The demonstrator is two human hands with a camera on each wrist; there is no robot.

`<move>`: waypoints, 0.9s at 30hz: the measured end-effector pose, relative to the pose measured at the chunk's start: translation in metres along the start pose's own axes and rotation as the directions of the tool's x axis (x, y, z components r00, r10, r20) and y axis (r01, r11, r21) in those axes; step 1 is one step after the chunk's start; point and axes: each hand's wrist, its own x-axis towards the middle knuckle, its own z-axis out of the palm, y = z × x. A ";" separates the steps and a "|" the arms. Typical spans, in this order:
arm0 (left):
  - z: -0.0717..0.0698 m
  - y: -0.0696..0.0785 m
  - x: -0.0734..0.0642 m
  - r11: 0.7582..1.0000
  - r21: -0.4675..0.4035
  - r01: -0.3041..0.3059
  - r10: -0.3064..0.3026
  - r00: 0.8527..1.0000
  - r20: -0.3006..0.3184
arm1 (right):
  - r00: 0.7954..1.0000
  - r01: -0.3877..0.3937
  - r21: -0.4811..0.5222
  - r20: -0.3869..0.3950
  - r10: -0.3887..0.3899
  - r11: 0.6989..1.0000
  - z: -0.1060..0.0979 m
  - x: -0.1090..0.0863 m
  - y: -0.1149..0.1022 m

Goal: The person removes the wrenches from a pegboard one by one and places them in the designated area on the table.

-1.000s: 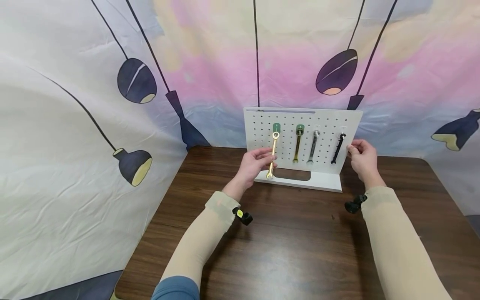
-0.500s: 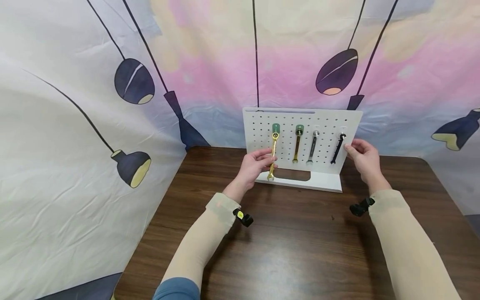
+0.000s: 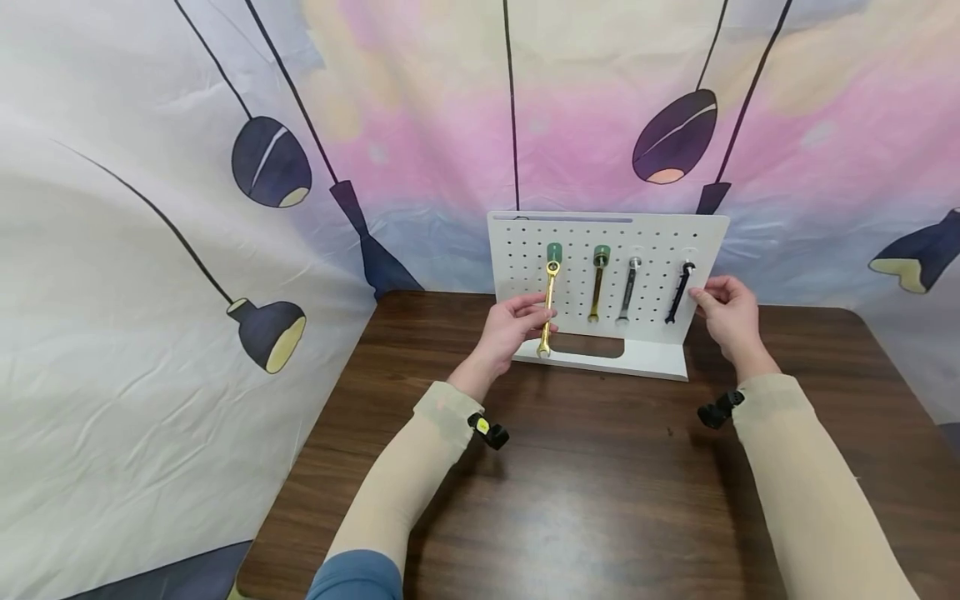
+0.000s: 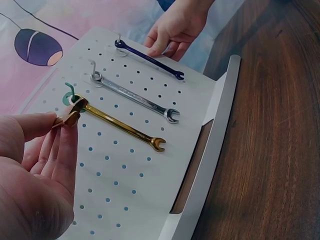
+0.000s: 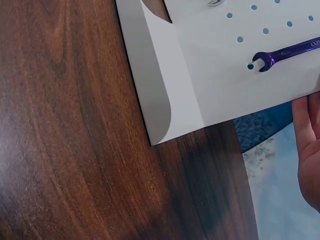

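Note:
My left hand (image 3: 506,333) pinches a shiny gold combination wrench (image 3: 549,300) between thumb and fingers. The wrench's ring end is up, at the leftmost green hook (image 3: 554,251) of a white pegboard (image 3: 525,283); whether it sits on the hook I cannot tell. In the left wrist view that wrench shows nearly end-on at the fingertips. My right hand (image 3: 731,317) grips the board's right edge, thumb in front and other fingers partly hidden behind. Beside that thumb hangs a dark purple wrench (image 4: 150,59). Between the hands hang a second gold wrench (image 4: 120,122) and a silver wrench (image 4: 135,99).
The pegboard's white foot (image 3: 652,360) stands on a dark wood table (image 3: 585,467), with a cut-out slot (image 3: 588,346) above it. Behind the table hangs a cloth backdrop (image 3: 420,125) printed with lamps. Each wrist wears a small black camera (image 3: 491,432).
The gold wrench's lower end has swung slightly right while the left hand keeps its pinch. My right wrist has shifted a little to the right, its hand still on the board's edge.

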 end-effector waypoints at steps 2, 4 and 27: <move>0.000 0.002 0.000 1.000 -0.007 -0.001 0.001 1.000 -0.008 | 1.000 0.003 -0.014 -0.001 -0.003 1.000 0.000 0.001 -0.003; 0.000 0.004 0.000 1.000 -0.003 -0.003 0.003 1.000 -0.013 | 1.000 0.006 -0.026 0.002 -0.006 1.000 -0.001 0.001 -0.005; 0.002 0.012 -0.007 0.998 0.056 -0.021 0.020 1.000 0.005 | 1.000 0.007 -0.059 -0.008 -0.008 0.998 0.003 -0.005 -0.003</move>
